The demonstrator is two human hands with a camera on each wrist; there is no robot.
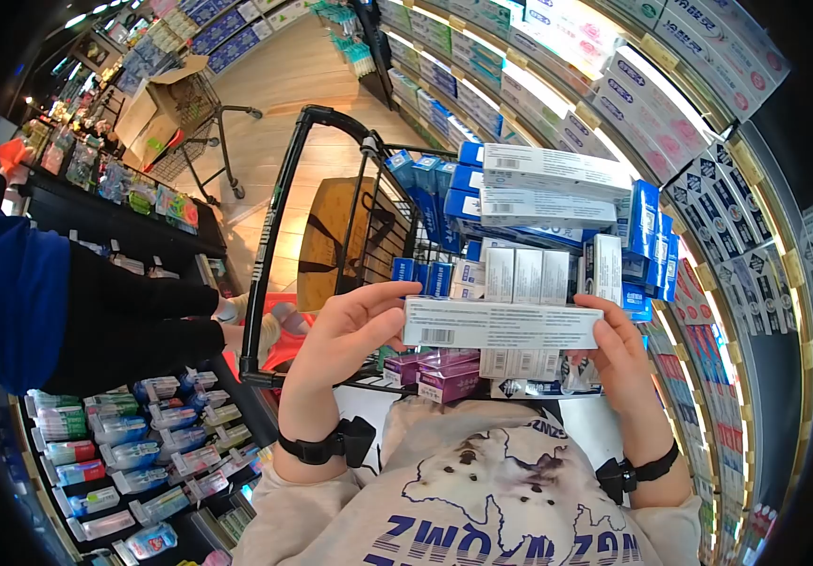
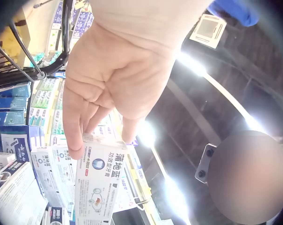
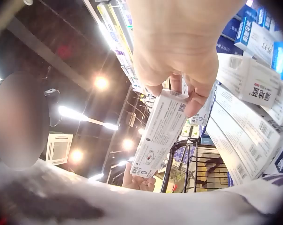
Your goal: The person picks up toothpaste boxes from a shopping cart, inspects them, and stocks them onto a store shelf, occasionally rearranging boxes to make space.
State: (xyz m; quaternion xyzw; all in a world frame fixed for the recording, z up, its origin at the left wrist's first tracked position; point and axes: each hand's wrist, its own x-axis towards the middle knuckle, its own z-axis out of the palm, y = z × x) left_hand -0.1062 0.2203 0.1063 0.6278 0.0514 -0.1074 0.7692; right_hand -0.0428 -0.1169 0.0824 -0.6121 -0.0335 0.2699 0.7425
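I hold a long white toothpaste box level in front of my chest, one end in each hand. My left hand pinches its left end between thumb and fingers; in the left wrist view the same box hangs below my left hand. My right hand grips the right end, and in the right wrist view my fingers curl round the box. Just beyond the box stands a shopping cart piled with white and blue toothpaste boxes.
Shelves of boxed toothpaste curve along the right. Low shelves of tubes lie at my lower left. A person in blue and black crouches at the left. Another cart with cardboard boxes stands farther down the wooden aisle.
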